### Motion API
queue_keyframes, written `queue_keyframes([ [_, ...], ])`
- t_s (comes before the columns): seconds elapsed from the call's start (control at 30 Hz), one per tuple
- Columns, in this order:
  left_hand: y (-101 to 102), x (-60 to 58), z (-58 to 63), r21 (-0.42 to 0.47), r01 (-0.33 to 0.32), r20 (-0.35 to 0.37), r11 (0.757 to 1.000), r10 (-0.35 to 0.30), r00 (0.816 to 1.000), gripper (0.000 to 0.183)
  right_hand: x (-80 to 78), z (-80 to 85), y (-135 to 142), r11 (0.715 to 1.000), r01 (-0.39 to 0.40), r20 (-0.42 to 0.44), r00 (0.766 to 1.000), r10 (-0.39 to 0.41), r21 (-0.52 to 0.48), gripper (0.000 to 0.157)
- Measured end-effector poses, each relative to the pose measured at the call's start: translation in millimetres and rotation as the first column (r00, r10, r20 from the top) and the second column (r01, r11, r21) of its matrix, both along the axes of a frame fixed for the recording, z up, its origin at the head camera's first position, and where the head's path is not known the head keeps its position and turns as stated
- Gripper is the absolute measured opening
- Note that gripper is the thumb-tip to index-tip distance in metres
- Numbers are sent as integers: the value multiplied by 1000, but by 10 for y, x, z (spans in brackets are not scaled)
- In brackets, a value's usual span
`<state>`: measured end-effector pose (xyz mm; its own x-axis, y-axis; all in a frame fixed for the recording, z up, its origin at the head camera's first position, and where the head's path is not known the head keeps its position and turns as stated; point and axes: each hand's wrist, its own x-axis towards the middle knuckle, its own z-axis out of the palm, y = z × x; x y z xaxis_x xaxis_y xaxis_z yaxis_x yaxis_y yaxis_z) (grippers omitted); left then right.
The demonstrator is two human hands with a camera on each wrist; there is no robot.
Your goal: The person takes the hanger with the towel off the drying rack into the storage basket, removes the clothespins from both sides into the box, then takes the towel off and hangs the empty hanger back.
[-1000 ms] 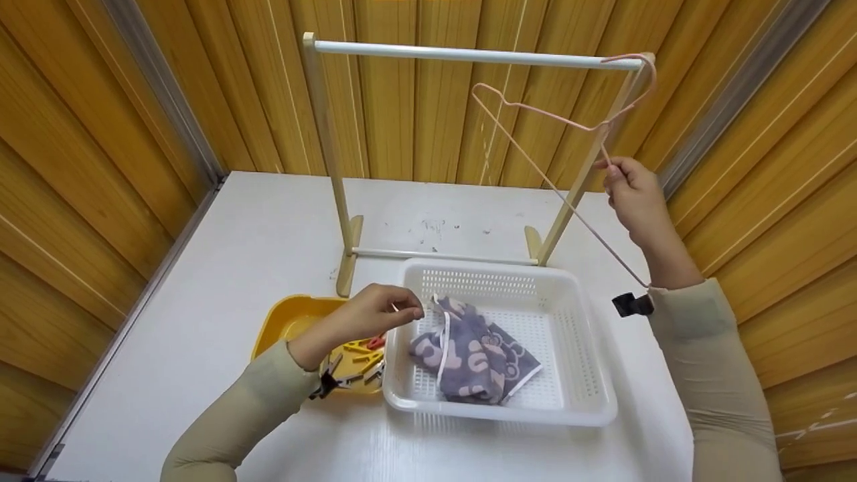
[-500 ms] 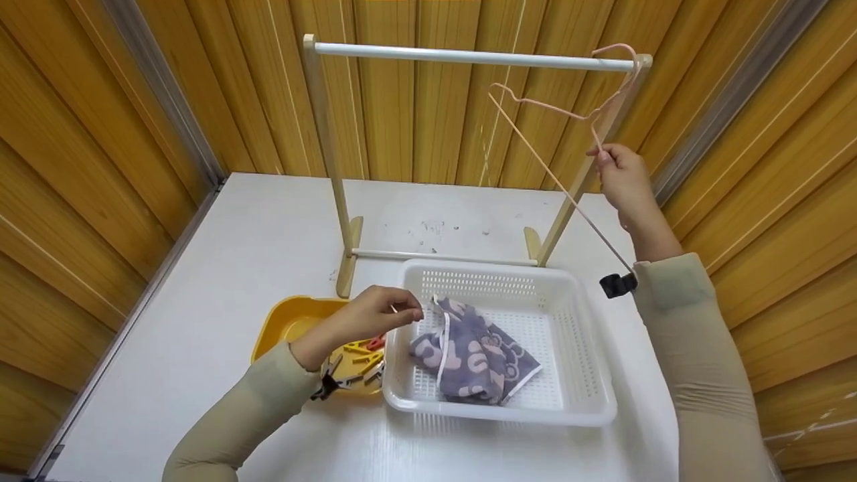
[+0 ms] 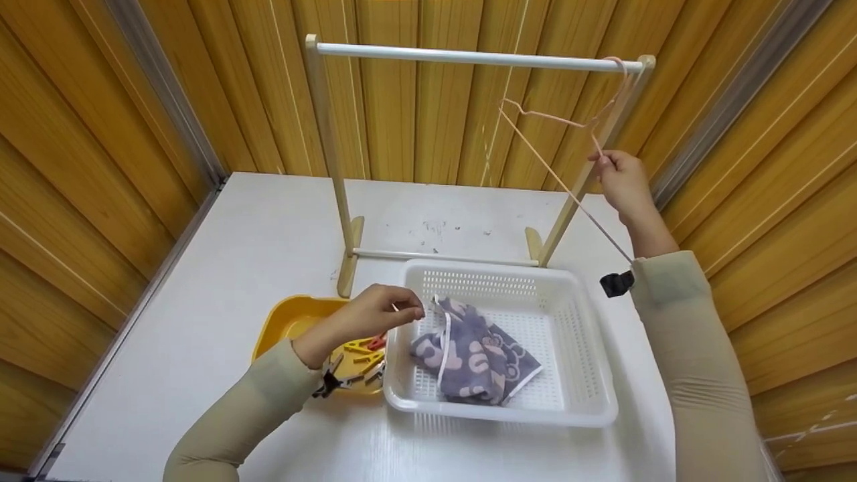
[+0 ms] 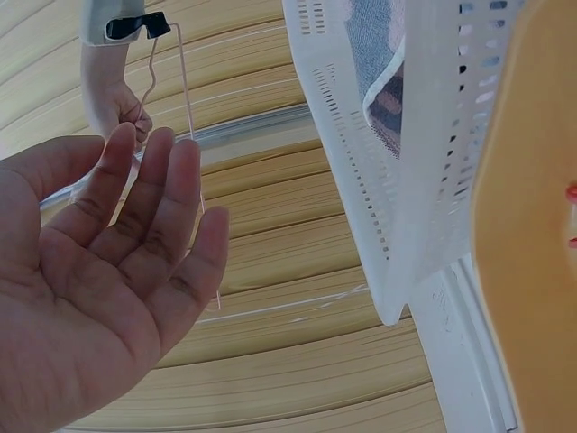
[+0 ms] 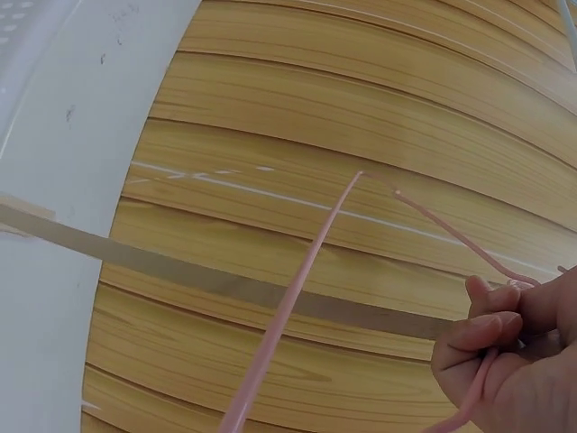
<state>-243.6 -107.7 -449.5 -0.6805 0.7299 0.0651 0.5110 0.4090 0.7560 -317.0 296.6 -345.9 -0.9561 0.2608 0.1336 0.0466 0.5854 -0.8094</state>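
Note:
My right hand [image 3: 624, 182] pinches a pink clothes hanger [image 3: 554, 118] by one sloping shoulder, close under the neck. The hanger's hook lies over the white rail [image 3: 462, 56] of a small drying rack, at its right end. In the right wrist view the thumb and fingertips curl round the pink wire [image 5: 290, 307]. My left hand [image 3: 368, 313] hovers by the left rim of a white basket [image 3: 502, 416]; its palm holds nothing in the left wrist view, fingers loosely bent. A grey-purple patterned towel [image 3: 469, 358] lies crumpled inside the basket.
A yellow basin [image 3: 273, 323] with several clips [image 3: 365, 348] stands left of the basket, partly behind my left forearm. The rack's wooden posts [image 3: 328, 147] rise behind the basket. Wood-look walls [image 3: 428, 120] close in the white table [image 3: 201, 281].
My right hand has moved slightly left with the hanger. The hook rose above the rail's right end, then came down over it. My left hand and the towel have stayed put.

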Motion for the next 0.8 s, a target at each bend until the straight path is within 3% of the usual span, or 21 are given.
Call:
queue_keyframes([
  [0.33, 3, -31, -19, -10, -17, 4, 1000, 17, 1000, 22, -23, 20, 84, 999, 12, 39, 999, -14, 33, 41],
  [0.8, -31, -63, -27, -17, -32, -15, 999, 32, 999, 21, 11, -27, 128, 986, 4, -5, 1000, -3, 165, 42],
])
